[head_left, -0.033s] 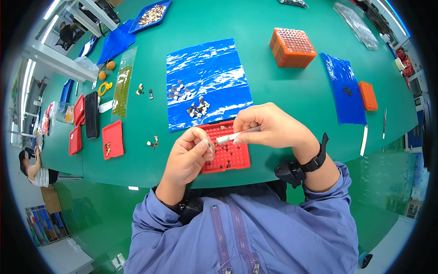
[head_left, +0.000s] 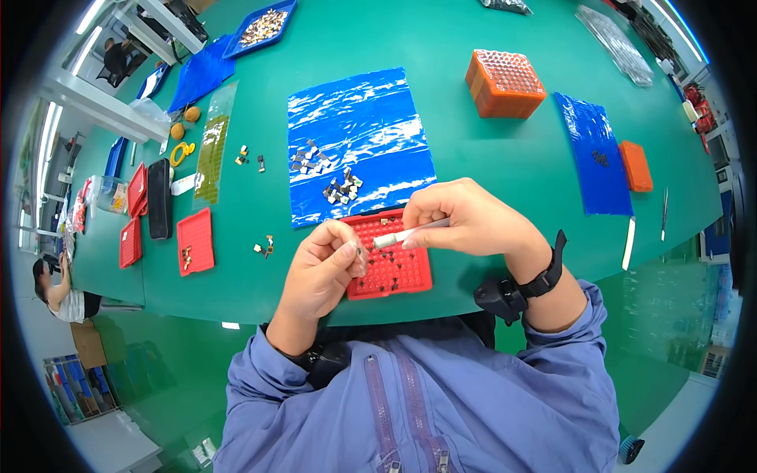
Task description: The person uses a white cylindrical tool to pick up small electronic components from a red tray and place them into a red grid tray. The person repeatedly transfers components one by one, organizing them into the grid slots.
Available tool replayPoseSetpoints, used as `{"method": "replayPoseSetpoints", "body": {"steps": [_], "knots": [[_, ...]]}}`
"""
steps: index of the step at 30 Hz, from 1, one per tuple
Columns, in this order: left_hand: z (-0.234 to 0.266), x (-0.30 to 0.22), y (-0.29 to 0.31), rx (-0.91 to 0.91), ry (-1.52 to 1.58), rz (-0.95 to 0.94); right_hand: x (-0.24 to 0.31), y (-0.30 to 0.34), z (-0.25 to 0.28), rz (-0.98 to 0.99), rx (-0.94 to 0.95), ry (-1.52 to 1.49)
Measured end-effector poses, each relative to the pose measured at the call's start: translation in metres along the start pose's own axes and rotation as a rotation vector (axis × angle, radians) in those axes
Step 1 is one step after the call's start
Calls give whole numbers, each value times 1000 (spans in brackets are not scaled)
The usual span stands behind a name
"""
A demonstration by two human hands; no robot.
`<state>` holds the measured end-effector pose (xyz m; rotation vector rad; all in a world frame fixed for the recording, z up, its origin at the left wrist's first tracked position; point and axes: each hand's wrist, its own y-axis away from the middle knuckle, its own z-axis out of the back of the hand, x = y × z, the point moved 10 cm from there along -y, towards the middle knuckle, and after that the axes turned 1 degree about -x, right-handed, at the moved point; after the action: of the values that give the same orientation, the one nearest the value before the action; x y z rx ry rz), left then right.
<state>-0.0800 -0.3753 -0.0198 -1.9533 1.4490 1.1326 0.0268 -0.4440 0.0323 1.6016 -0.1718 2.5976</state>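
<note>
My left hand (head_left: 322,264) is closed in a pinch above the left side of a red gridded tray (head_left: 419,272). A tiny dark part (head_left: 359,251) shows at its fingertips, too small to name. Over the same tray, my right hand (head_left: 473,219) grips a pale pen-shaped tool (head_left: 390,240). The tool's thick whitish end points left toward my left fingertips, with a small gap between. Several tiny dark pieces (head_left: 394,280) sit in the tray. Just beyond it lies a shiny blue sheet (head_left: 359,126) bearing two loose clusters of small black-and-white parts (head_left: 341,187).
An orange box (head_left: 505,87) with a clear gridded top stands far right. Another blue sheet (head_left: 599,181) and a flat orange case (head_left: 635,165) lie right. Leftward are a red tray (head_left: 197,252), a black case (head_left: 160,201) and yellow scissors-like handles (head_left: 181,153).
My left hand has shifted very slightly, its fingertips a touch farther from the tool's end. My right hand and the tool look nearly still.
</note>
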Motion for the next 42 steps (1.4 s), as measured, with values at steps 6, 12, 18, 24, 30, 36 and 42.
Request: {"method": "replayPoseSetpoints", "body": {"steps": [6,12,18,24,30,36,42], "knots": [[24,-50,3,-124,-551,-66,0,0,-2,-27,21,49],[28,-78,-26,-86,-908,-59,1,1,-5,1,27,97],[26,-68,-48,-65,-1361,-117,-5,0,-7,-11,36,109],[23,-63,-54,-65,-1463,-140,-1,0,-8,40,29,130],[15,-74,-50,-74,-1629,-354,-3,0,-7,8,35,117],[56,-127,-20,-240,-1569,-342,1,0,-4,-42,29,108],[95,-109,28,-220,-1624,-111,7,1,-8,-9,38,132]]}}
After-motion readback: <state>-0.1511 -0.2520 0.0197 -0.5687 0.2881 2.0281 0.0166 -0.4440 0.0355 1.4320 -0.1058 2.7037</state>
